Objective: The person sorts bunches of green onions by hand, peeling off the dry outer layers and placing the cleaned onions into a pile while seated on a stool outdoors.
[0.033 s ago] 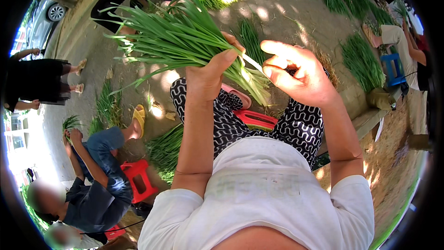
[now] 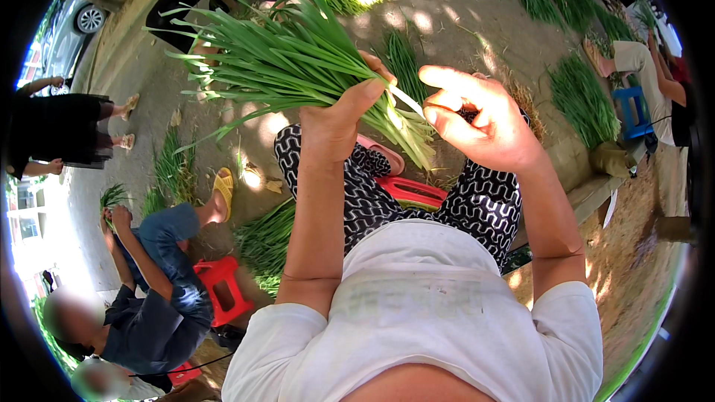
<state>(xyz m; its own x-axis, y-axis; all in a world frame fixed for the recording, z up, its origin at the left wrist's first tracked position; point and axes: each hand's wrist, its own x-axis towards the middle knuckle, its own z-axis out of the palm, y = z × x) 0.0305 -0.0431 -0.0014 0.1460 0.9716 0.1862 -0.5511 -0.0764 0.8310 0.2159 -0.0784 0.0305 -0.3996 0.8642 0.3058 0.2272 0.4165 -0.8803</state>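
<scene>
Left hand (image 2: 335,120) clenches the greens (image 2: 290,63) near the knees (image 2: 484,197), right hand (image 2: 491,125) pinches one stalk (image 2: 404,99); firm, uncrushing left grip and light pinch probably work best.

The left hand (image 2: 335,119) clasps a bunch of long green leaves (image 2: 275,56), their tips fanned toward the ground's far left corner. The right hand (image 2: 491,123) has its thumb at the pale end of one stalk (image 2: 406,98), index finger extended; whether it grips is unclear. On the ground (image 2: 439,41), a pile of greens (image 2: 267,237) lies beside a red stool (image 2: 222,286) and a co-worker in a dark top (image 2: 145,331). Near the ground's right edge, a green bundle (image 2: 585,100) lies by a blue stool (image 2: 634,113).
</scene>
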